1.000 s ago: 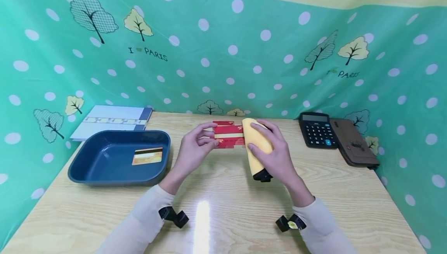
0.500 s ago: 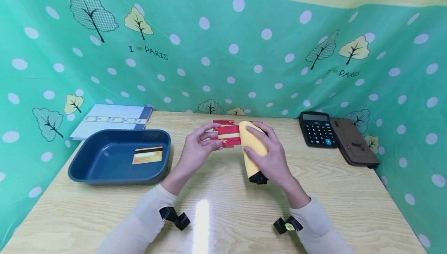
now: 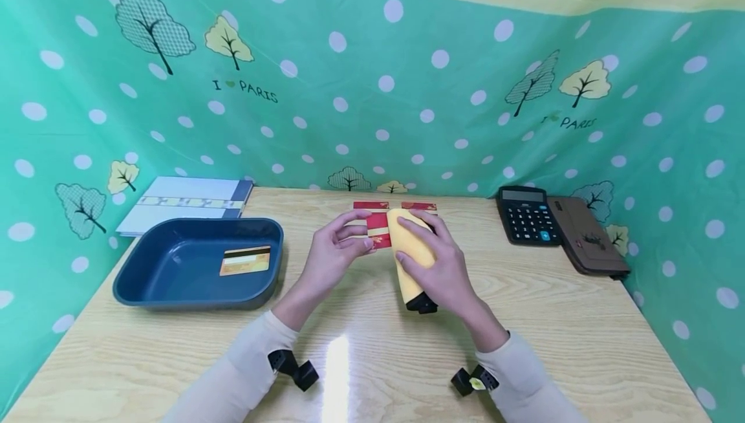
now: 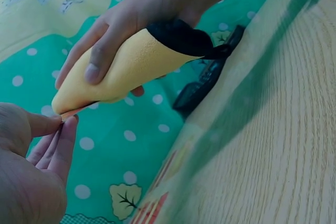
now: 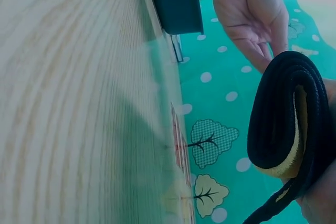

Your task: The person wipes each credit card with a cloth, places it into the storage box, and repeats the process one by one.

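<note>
Between the thumb and fingers of my left hand (image 3: pixel 328 251) is the left edge of a red card with a pale stripe (image 3: pixel 378 227), held above the table. My right hand (image 3: pixel 442 264) grips a folded yellow cloth with a black edge (image 3: pixel 412 251). The cloth covers the card's right part. In the left wrist view the cloth (image 4: pixel 136 59) meets the left fingertips (image 4: pixel 65 135), and only a sliver of card shows. From the right wrist the cloth's rolled black layers (image 5: pixel 273 114) are seen end-on. More red cards (image 3: pixel 419 206) lie on the table behind the hands.
On the left stands a blue basin (image 3: pixel 174 274) with an orange bank card (image 3: pixel 245 260) inside. A pale blue notebook (image 3: pixel 186 196) lies behind it. A black calculator (image 3: pixel 529 216) and a brown wallet (image 3: pixel 588 238) lie at the right. A green polka-dot curtain (image 3: pixel 361 119) backs the table.
The right hand has moved left and slightly toward me with the cloth, which now hides more of the held card. The left hand has shifted a little right. Another red card behind has come into view.
</note>
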`<state>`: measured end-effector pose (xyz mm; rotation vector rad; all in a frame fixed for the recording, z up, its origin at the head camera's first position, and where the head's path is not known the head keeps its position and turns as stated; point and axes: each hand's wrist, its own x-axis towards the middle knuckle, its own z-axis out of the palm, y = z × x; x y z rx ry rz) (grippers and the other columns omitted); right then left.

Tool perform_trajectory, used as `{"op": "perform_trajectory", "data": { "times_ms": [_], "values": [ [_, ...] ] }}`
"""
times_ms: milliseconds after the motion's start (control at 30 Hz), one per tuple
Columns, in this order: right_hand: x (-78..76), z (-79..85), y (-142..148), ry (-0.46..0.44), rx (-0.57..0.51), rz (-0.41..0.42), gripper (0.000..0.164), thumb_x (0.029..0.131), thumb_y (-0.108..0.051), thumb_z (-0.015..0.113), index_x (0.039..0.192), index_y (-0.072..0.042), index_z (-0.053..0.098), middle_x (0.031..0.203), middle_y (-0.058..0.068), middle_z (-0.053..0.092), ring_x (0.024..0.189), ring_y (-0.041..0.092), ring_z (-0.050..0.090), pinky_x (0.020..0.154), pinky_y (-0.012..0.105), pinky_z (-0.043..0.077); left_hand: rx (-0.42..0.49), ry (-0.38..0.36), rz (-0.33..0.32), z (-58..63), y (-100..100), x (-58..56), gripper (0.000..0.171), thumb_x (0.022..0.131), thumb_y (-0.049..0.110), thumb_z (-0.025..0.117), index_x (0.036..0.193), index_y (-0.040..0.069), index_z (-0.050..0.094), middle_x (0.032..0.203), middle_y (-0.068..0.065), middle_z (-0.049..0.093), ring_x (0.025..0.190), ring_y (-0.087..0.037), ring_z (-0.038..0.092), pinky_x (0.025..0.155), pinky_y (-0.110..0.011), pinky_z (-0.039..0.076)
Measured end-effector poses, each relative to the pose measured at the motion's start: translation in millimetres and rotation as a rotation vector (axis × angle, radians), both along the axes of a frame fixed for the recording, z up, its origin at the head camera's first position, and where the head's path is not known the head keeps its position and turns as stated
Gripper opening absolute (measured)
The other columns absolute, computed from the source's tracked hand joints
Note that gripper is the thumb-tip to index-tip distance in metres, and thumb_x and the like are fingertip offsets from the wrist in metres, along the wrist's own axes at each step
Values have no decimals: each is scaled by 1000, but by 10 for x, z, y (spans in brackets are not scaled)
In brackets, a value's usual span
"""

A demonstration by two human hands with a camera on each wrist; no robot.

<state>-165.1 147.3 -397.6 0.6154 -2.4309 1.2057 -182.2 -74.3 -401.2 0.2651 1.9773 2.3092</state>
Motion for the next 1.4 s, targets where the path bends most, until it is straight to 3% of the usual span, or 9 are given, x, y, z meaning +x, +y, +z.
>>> {"op": "perform_trajectory", "data": {
  "times_ms": [133, 367, 533, 833, 1100, 1400],
  "values": [
    [10, -10, -17, 2, 15, 3, 60, 87, -14, 83, 142, -29, 64, 154, -3, 49, 126, 21, 62, 86, 29, 54, -13, 13, 4, -16, 13, 5, 48, 94, -2, 71, 139, 12, 61, 119, -21, 67, 97, -17, 76, 90, -39, 65],
    [43, -24, -71, 25, 31, 19, 59, 86, -15, 83, 141, -28, 65, 153, -1, 51, 118, 21, 66, 81, 29, 55, -42, 55, 17, -25, 29, 14, 46, 94, -2, 71, 137, 13, 63, 121, -26, 68, 99, -21, 77, 90, -41, 65],
    [74, -27, -128, 40, 43, 31, 59, 87, -17, 83, 141, -28, 64, 153, 0, 52, 119, 22, 66, 81, 30, 56, -33, 48, 13, -25, 34, 24, 46, 94, -3, 70, 138, 11, 62, 118, -21, 70, 100, -21, 77, 93, -45, 64],
    [95, -33, -145, 29, 51, 52, 61, 84, -16, 84, 141, -28, 64, 155, 1, 50, 113, 22, 64, 73, 25, 52, 18, 44, -14, -57, 45, 33, 48, 93, -8, 69, 137, 9, 62, 119, -20, 72, 99, -16, 77, 92, -41, 65],
    [62, -61, -118, 12, 109, 32, 63, 86, -21, 84, 143, -31, 61, 158, 1, 47, 108, 21, 65, 65, 23, 46, -11, 76, -36, -62, 57, 43, 46, 93, -10, 65, 135, 6, 59, 111, -19, 71, 91, -14, 75, 89, -43, 65],
    [9, 35, 18, 29, 92, -15, 63, 86, -20, 84, 143, -31, 60, 157, 1, 49, 122, 24, 65, 78, 33, 52, -69, 58, -63, 56, 22, 63, 44, 94, -7, 67, 134, 9, 58, 121, -27, 69, 92, -14, 74, 85, -31, 66]
  ]
}}
